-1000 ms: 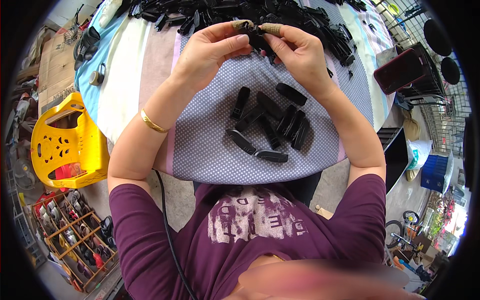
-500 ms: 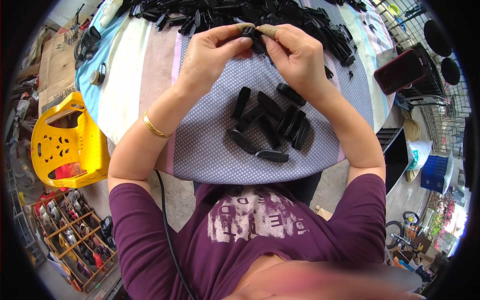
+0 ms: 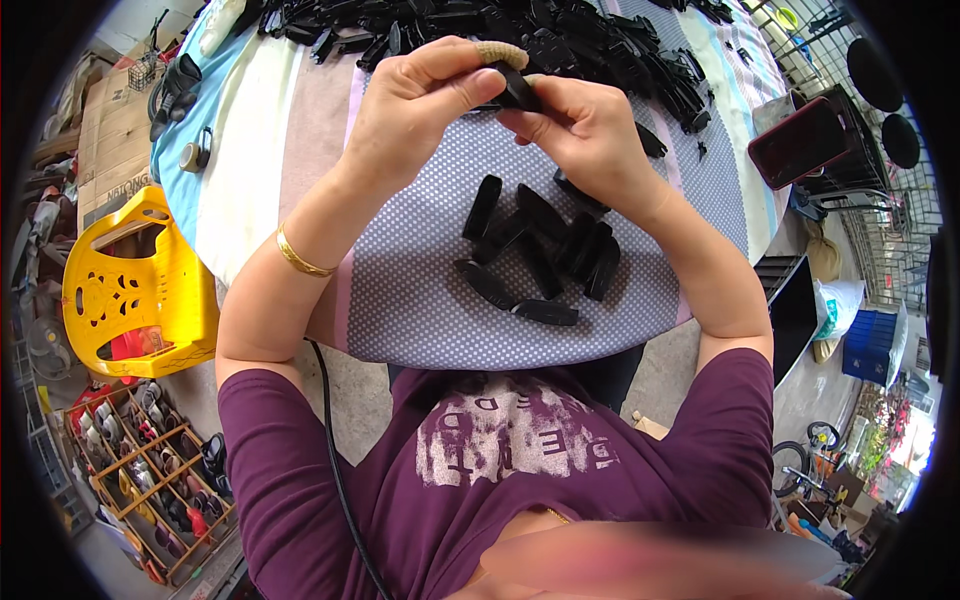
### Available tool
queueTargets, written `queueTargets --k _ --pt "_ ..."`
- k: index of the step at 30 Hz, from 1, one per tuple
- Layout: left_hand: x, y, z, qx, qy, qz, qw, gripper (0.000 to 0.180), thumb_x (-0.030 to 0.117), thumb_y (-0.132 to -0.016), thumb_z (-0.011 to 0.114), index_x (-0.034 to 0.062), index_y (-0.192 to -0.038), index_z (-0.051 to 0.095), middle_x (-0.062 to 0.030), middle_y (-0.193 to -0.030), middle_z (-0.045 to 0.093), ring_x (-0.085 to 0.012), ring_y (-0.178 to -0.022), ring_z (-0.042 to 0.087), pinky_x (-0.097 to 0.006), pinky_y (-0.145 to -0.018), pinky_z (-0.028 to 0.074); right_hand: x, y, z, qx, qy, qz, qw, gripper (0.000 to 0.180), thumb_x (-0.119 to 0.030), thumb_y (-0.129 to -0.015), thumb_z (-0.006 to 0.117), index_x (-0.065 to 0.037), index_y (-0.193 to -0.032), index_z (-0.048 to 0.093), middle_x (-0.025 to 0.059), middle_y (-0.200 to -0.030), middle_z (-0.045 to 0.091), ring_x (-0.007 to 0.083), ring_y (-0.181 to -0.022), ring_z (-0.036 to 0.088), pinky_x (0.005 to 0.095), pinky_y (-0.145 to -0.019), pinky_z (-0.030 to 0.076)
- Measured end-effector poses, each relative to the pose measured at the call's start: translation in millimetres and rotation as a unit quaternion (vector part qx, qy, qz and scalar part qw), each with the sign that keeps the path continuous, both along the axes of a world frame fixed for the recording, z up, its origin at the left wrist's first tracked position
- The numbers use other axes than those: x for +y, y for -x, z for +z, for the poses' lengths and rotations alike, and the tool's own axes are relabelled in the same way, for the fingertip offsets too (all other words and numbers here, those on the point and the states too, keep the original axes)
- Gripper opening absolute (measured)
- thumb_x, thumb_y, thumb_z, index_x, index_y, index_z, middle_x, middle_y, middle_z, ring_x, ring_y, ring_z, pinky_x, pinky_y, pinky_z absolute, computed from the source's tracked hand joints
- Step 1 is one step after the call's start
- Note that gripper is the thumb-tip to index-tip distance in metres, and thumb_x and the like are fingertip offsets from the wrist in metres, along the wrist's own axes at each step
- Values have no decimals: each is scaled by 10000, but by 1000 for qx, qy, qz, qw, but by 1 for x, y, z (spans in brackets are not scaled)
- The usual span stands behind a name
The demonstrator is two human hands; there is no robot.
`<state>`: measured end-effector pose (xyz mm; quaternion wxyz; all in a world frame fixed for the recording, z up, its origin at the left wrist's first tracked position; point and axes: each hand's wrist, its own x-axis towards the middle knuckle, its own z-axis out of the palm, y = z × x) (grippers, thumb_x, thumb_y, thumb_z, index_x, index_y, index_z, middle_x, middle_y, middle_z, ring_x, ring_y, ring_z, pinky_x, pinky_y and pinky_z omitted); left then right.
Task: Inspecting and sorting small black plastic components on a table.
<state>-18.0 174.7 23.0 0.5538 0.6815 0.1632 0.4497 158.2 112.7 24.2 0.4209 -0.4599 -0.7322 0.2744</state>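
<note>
Between my two hands, above the far middle of the table, is a black elongated plastic part (image 3: 517,92); its exact kind I cannot make out. My left hand (image 3: 418,105) pinches its left side with thumb and forefinger, a beige finger cot (image 3: 503,53) on that forefinger. My right hand (image 3: 592,130) grips the other end, its fingers curled and partly hidden. Nearer to me lies a loose group of similar black parts (image 3: 540,215), some overlapping. A large heap of black parts (image 3: 560,50) spreads beyond my hands.
The cloth-covered table (image 3: 400,300) curves around in front of me. A red-cased phone (image 3: 797,143) stands at its right edge. On the left are a small round device (image 3: 190,155) and, off the table, a yellow plastic chair (image 3: 140,285). A black cable (image 3: 335,470) runs down my front.
The black part has turned and tilted between my fingers. My right hand has come slightly down and leftward, and my left forefinger now arches over the part.
</note>
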Motion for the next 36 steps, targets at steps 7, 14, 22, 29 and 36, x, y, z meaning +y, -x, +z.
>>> queueTargets --k 7,14,22,29,36 --pt "-10 5 16 237 -19 -46 970 208 145 -791 663 28 -961 675 -74 -826 658 -105 -739 609 -240 -664 484 23 -36 23 -176 36 145 973 252 -36 -775 626 14 -1023 617 57 -789 631 101 -708 586 226 -657 487" --pt "-49 -14 9 207 -290 -182 916 358 175 -679 739 65 -1006 640 -86 -864 582 -258 -735 570 -349 -663 477 40 7 -11 -375 -218 -6 901 251 -199 -741 671 -84 -962 643 53 -881 644 220 -831 586 330 -693 493" --pt "-7 -11 -13 258 -421 84 865 299 23 -710 615 97 -998 648 -65 -985 614 -228 -925 535 -322 -772 465 42 -28 25 -59 -53 -66 995 238 -75 -849 529 -17 -1069 598 50 -857 634 99 -766 590 219 -664 480" --pt "-1 -29 -18 339 -534 77 771 355 19 -690 575 98 -1031 627 -53 -971 566 -223 -975 490 -328 -831 445 23 -43 16 72 58 -44 995 220 -51 -868 489 37 -1048 580 41 -863 618 79 -697 560 208 -634 468" --pt "0 -27 -18 197 -246 108 943 234 -6 -772 609 47 -996 647 -76 -921 574 -200 -835 583 -270 -751 486 17 -51 -1 60 1 -26 998 274 -98 -901 532 5 -1152 571 67 -929 649 138 -834 638 233 -684 526"
